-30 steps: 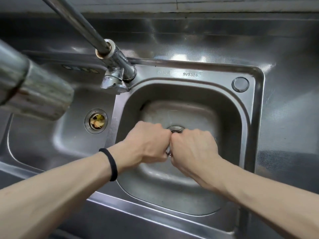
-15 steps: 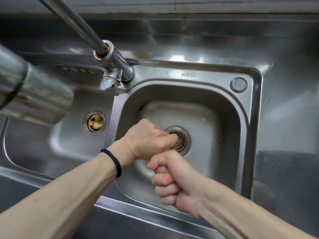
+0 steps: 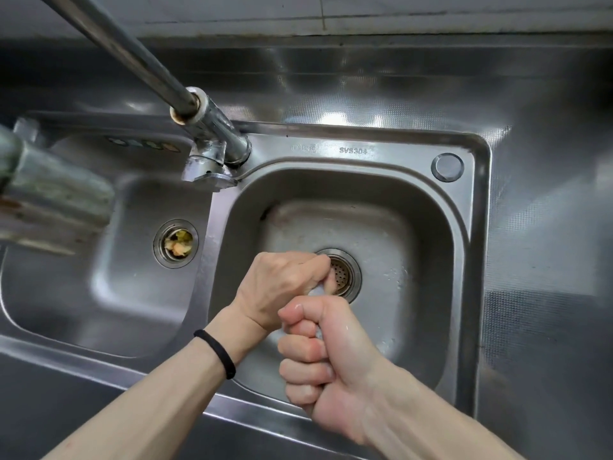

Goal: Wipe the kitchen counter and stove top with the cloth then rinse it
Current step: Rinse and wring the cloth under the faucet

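Both my hands are fists held together over the right sink basin (image 3: 461,247). My left hand (image 3: 282,287) is knuckles-up, just left of the drain strainer (image 3: 345,277). My right hand (image 3: 331,360) is nearer to me, turned so its curled fingers face left. A small pale strip of the cloth (image 3: 316,291) shows between the two fists. The rest of the cloth is hidden inside them. No water runs from the tap.
The faucet (image 3: 212,134) rises from the divider behind the basins, and its spout end (image 3: 56,210) hangs blurred at the far left. The left basin's drain (image 3: 175,244) holds food scraps. Steel counter (image 3: 547,260) lies to the right.
My right hand has turned over and pulled back toward me, from beside the left fist to below it. The left hand has stayed put, uncovering the strainer.
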The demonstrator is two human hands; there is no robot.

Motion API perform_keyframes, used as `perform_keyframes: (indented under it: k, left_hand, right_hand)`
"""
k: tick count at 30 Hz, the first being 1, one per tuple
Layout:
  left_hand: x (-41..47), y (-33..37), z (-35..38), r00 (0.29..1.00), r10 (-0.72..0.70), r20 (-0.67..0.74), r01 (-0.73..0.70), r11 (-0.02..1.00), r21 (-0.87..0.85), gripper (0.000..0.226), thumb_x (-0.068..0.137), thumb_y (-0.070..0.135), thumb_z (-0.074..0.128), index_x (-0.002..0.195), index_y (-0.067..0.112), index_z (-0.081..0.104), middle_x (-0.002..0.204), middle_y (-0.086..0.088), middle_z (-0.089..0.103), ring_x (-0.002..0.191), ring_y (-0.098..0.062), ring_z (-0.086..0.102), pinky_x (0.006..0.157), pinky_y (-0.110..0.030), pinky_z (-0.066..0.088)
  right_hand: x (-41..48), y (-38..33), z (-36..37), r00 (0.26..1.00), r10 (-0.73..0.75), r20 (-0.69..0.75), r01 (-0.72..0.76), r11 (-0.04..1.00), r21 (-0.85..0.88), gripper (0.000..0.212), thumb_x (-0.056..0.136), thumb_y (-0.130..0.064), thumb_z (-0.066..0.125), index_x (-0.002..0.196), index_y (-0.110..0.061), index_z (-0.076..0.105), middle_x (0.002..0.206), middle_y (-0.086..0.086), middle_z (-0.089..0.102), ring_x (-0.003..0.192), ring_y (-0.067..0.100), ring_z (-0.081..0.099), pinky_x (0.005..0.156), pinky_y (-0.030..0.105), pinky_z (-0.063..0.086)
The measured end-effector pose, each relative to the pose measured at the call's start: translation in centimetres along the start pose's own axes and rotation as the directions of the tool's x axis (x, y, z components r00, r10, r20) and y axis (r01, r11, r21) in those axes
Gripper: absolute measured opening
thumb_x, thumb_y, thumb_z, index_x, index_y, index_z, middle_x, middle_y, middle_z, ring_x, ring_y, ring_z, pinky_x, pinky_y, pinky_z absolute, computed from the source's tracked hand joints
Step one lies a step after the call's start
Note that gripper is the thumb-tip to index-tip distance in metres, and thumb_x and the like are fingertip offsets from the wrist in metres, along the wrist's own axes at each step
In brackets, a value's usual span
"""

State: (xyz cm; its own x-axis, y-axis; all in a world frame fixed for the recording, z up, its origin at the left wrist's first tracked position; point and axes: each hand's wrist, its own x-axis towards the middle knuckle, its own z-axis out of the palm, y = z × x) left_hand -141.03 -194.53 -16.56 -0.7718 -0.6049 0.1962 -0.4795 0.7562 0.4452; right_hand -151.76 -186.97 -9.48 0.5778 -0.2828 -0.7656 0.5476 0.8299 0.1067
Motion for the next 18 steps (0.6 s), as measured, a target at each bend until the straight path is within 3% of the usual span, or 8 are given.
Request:
perform_keyframes:
  k: [2,4,6,10,16,18]
  left_hand:
    - [0.0,0.2,-0.3,0.999,-0.051,0.004,0.051,0.999,0.007,0.052,0.075,0.001,0.075,0.075,0.032,0.033,0.061,0.012,0.024,0.049,-0.010,0.026,0.036,-0.026,0.028]
    - [0.2,0.3,-0.6,0.997,-0.068,0.038,0.064,0.993,0.096,0.036,0.084,0.013,0.065,0.065,0.027,0.038,0.047,0.004,0.029,0.037,-0.017,0.029,0.039,-0.022,0.021]
    - [0.5,0.3,-0.7,0.992,-0.118,0.045,0.109,0.980,0.169,0.039,0.088,0.023,0.056,0.052,0.020,0.041,0.037,-0.002,0.035,0.029,-0.024,0.033,0.038,-0.021,0.021]
    - [0.9,0.2,-0.9,0.979,-0.189,0.071,0.171,0.963,0.211,0.043,0.087,0.027,0.050,0.046,0.015,0.046,0.033,-0.007,0.034,0.026,-0.029,0.033,0.038,-0.020,0.023]
    - [0.8,0.1,-1.5,0.968,-0.175,0.179,0.141,0.972,0.186,0.027,0.080,0.028,0.054,0.057,0.020,0.065,0.038,-0.003,0.048,0.029,-0.028,0.043,0.035,-0.024,0.030]
    - [0.9,0.1,-2.0,0.931,-0.228,0.286,0.162,0.958,0.237,0.013,0.075,0.034,0.057,0.071,0.026,0.066,0.050,-0.003,0.058,0.043,-0.032,0.055,0.043,-0.029,0.032]
  right_hand:
    - [-0.1,0.0,0.4,1.000,-0.012,-0.003,0.013,0.999,0.031,0.041,0.083,-0.021,0.052,0.055,-0.029,0.023,0.041,-0.010,0.013,0.030,0.007,0.008,0.038,0.018,0.004]
    - [-0.1,-0.1,0.7,0.999,-0.036,-0.006,0.036,0.996,0.083,0.041,0.084,-0.021,0.051,0.057,-0.030,0.021,0.041,-0.009,0.013,0.029,0.007,0.009,0.037,0.017,0.004]
    - [-0.1,-0.3,1.2,0.998,-0.058,-0.027,0.061,0.991,0.119,0.042,0.085,-0.021,0.050,0.057,-0.030,0.021,0.041,-0.009,0.013,0.028,0.007,0.009,0.037,0.016,0.004]
    - [-0.1,-0.7,1.8,0.992,-0.100,-0.079,0.111,0.983,0.144,0.043,0.086,-0.020,0.049,0.055,-0.030,0.022,0.043,-0.009,0.013,0.028,0.007,0.009,0.038,0.016,0.004]
    - [0.5,-0.4,1.4,0.984,-0.144,-0.105,0.157,0.981,0.119,0.042,0.088,-0.019,0.051,0.057,-0.029,0.024,0.042,-0.009,0.015,0.027,0.006,0.010,0.036,0.012,0.005]
    - [0.5,-0.4,0.7,0.983,-0.152,-0.105,0.152,0.988,-0.003,0.040,0.088,-0.022,0.057,0.058,-0.029,0.031,0.046,-0.009,0.022,0.030,0.006,0.012,0.035,0.014,0.006]
